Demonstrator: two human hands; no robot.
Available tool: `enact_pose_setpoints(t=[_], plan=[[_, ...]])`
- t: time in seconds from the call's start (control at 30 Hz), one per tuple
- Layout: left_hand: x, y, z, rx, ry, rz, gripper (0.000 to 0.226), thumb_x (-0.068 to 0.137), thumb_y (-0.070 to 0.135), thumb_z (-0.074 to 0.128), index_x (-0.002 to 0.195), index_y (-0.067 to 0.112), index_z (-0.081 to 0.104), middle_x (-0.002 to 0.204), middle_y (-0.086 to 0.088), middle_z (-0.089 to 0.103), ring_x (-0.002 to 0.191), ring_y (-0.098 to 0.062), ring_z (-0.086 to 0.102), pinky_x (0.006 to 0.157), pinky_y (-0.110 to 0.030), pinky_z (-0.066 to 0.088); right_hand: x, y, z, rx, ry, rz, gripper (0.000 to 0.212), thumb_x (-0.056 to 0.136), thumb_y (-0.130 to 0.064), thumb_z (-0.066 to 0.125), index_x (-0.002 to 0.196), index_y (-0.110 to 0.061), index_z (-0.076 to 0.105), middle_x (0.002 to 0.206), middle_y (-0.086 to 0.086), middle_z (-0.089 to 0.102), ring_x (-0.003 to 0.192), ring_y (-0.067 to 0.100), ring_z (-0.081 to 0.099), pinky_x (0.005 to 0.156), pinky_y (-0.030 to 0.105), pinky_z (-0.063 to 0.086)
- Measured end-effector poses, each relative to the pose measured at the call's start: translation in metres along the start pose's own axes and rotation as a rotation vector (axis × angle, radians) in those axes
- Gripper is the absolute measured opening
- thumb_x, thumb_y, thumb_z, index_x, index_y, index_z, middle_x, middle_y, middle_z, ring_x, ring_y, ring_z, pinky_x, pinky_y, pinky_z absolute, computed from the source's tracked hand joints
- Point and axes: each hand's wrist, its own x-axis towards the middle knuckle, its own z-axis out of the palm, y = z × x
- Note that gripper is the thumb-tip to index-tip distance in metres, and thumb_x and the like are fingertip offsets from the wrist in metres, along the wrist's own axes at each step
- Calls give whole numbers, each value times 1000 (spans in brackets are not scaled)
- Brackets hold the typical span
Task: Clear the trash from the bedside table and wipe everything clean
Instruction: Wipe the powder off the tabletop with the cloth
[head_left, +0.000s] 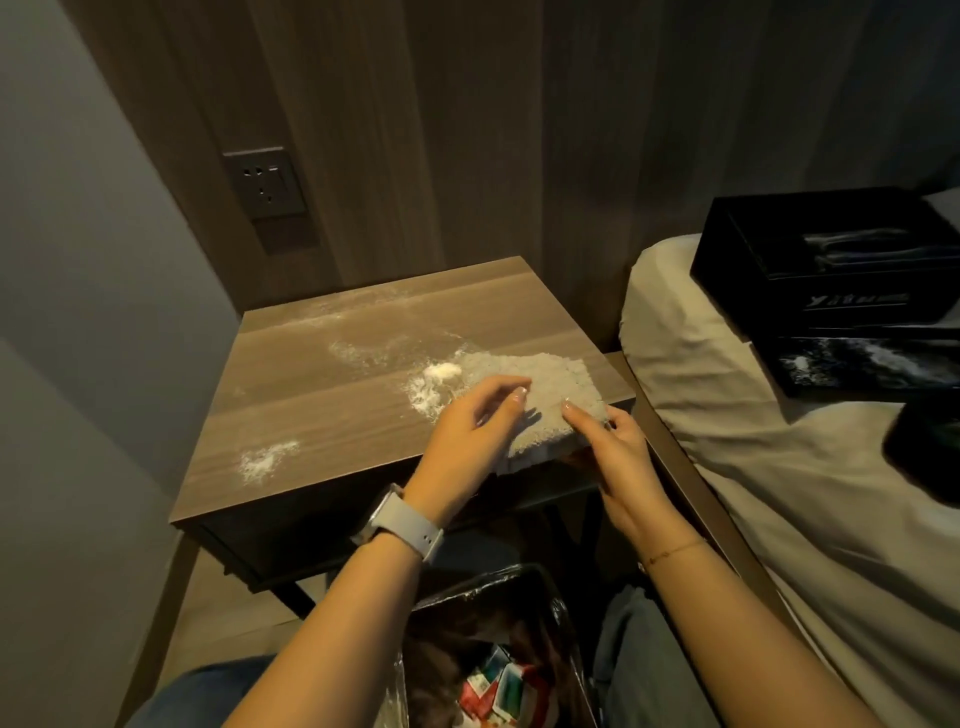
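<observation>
A wooden bedside table (322, 415) carries patches of white powder (262, 462), with a thicker heap (441, 371) near its middle. A grey fluffy cloth (540, 384) lies on the table's front right corner and hangs a little over the edge. My left hand (472, 421) rests on the cloth's left part with fingers relaxed and slightly bent. My right hand (613, 441) pinches the cloth's front right edge between thumb and fingers. A pale watch sits on my left wrist.
A bin lined with clear plastic (498, 654) stands below the table's front, holding colourful wrappers. A bed with a beige cover (779, 467) is on the right, with black boxes (831, 280) on it. A wall socket (265, 184) sits on the panel behind the table.
</observation>
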Motion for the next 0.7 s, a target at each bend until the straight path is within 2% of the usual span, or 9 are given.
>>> enact_pose_setpoints(t=[0.07,0.13,0.27,0.37,0.43,0.47,0.53,0.6,0.7], plan=[[1,-2,-23,9,72,8,24,99,22,49,119,21,63,118,8,65,112,-3,59,93,-19,47,0,-5,11,-9,37,-48,36,83,-17,72,118,-14,62,111,6,70,96,17,68,76,28,55],[1,-4,-48,25,132,-7,22,99,18,50,113,26,64,115,9,67,110,-4,60,91,-19,47,-3,-15,26,17,27,-112,28,85,-11,69,113,-13,66,108,5,72,98,17,68,83,30,55],[-2,-8,-92,110,222,-78,24,97,11,50,99,31,65,104,12,66,101,-2,60,84,-16,44,1,-61,54,-115,-46,-383,20,89,-12,63,97,-30,64,102,-5,70,98,8,67,82,27,55],[1,-18,-116,295,220,-158,23,95,10,50,108,22,64,107,9,62,94,-2,57,84,-21,45,18,-108,61,-438,67,-698,8,86,-19,60,93,-23,60,105,0,63,93,10,61,81,27,49],[8,-30,-133,492,176,-221,28,94,13,50,118,18,62,114,4,56,93,-10,56,81,-25,44,28,-133,62,-789,161,-852,13,86,-20,60,96,-14,55,106,2,52,88,11,50,74,22,36],[14,-37,-143,603,154,-254,30,93,15,50,121,17,61,119,1,55,98,-16,57,85,-28,45,33,-139,62,-943,172,-882,17,86,-21,59,100,-12,53,104,0,47,87,12,47,73,23,34],[24,-53,-160,791,114,-316,35,94,22,49,127,18,59,133,-6,53,116,-27,54,98,-36,44,47,-133,61,-1154,146,-843,23,88,-25,58,105,-12,49,103,1,48,87,16,49,71,29,36],[31,-63,-172,918,32,-385,39,97,29,44,134,21,54,143,-8,46,126,-31,47,106,-44,39,66,-107,56,-1225,49,-698,26,89,-28,56,107,-15,43,106,7,56,92,24,57,73,38,47],[35,-69,-181,1011,-134,-415,45,101,30,41,145,24,39,153,-8,33,136,-31,37,111,-40,33,85,-65,49,-1242,-94,-451,44,86,-26,57,124,-18,36,119,15,55,108,34,55,88,45,50]])
